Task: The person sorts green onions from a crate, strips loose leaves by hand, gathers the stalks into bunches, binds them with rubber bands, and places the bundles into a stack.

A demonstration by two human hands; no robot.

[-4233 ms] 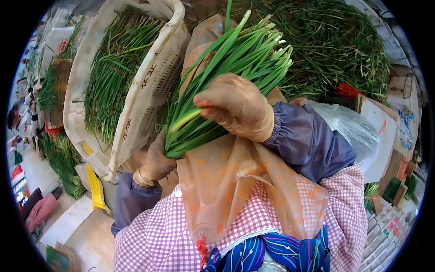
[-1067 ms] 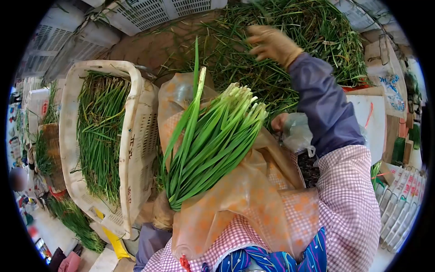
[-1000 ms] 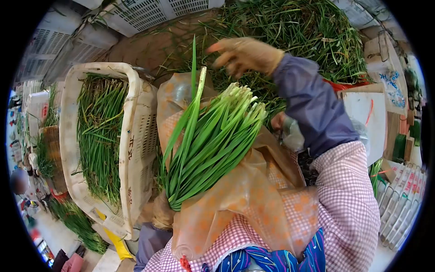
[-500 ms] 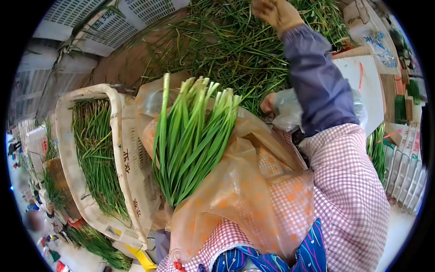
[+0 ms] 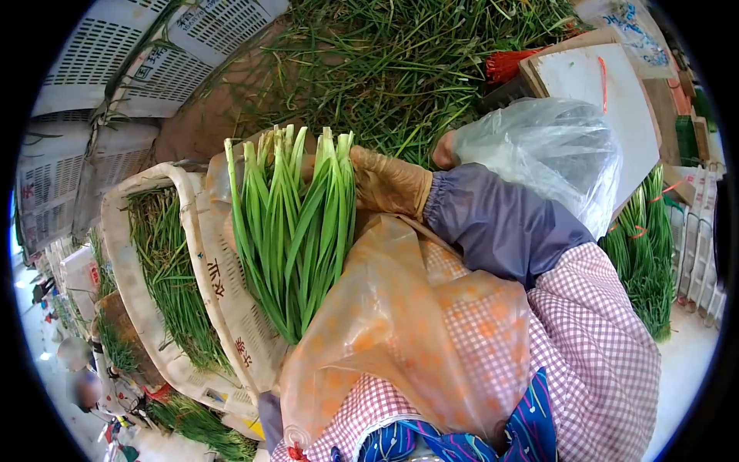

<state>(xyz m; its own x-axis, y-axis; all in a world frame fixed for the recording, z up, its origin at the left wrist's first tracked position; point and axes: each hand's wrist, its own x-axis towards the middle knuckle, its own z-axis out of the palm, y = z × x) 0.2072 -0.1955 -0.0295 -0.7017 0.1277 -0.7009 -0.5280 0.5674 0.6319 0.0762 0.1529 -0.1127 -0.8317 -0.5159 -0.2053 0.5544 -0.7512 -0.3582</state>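
A bunch of garlic chives [image 5: 296, 239] lies over my lap, its pale cut ends at the top and its leaf tips toward me. My right hand [image 5: 391, 183], in a brown glove, is against the right side of the pale ends. Its fingers pass behind the stalks and are mostly hidden; the stalks beside it are pressed together, so it appears closed on them. My left hand is hidden; only a bit of its dark sleeve [image 5: 270, 412] shows near the lower edge. A translucent apron with orange spots [image 5: 400, 323] lies beneath the bunch.
A white basket [image 5: 202, 254] with more chives stands at the left. Loose greens [image 5: 377, 69] cover the ground ahead. At the right are a clear plastic bag [image 5: 539, 154], a white board [image 5: 627, 127], red ties [image 5: 512, 65] and tied chives [image 5: 643, 269]. Crates [image 5: 115, 61] stand upper left.
My right hand has come down from the loose greens to the pale ends of the bunch. The bunch has shifted left and stands straighter. The clear bag is now uncovered.
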